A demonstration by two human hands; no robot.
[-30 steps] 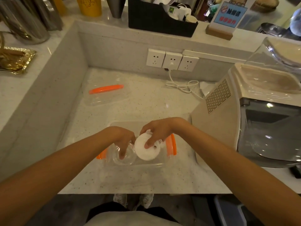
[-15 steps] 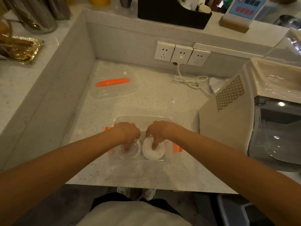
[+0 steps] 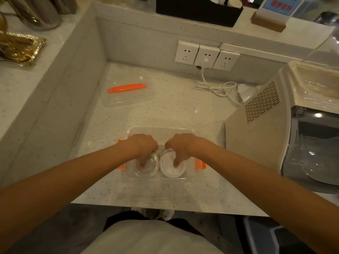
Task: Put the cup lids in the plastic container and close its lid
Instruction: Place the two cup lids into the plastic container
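Both hands down inside the clear rectangular plastic container with orange side clips [image 3: 189, 132], which sits on the pale speckled stone counter [image 3: 174, 110] directly under them. Left hand [image 3: 142, 146] has fingers curled downward, fingertips pressing onto the clear round plastic cup lid [image 3: 153, 165] lying flat on the container floor; whether it pinches the lid or only pushes on it cannot be told, as the fingers hide the contact. Right hand [image 3: 180, 146] likewise curled, fingertips on the white round cup lid [image 3: 171, 170], which lies flat just beside the clear one, the two about touching at their edges. Judged from this: both lids are in the container, seating or levelling being finished, so the first half of the task looks nearly done. Left to do: release the lids, fetch the container's own cover, the clear flat plastic lid with orange handle strip [image 3: 127, 95], which lies well ahead of the left hand and off to its outer side, apart from the container. It then has to be set on the rim and the orange clips [image 3: 200, 164] on both sides snapped up
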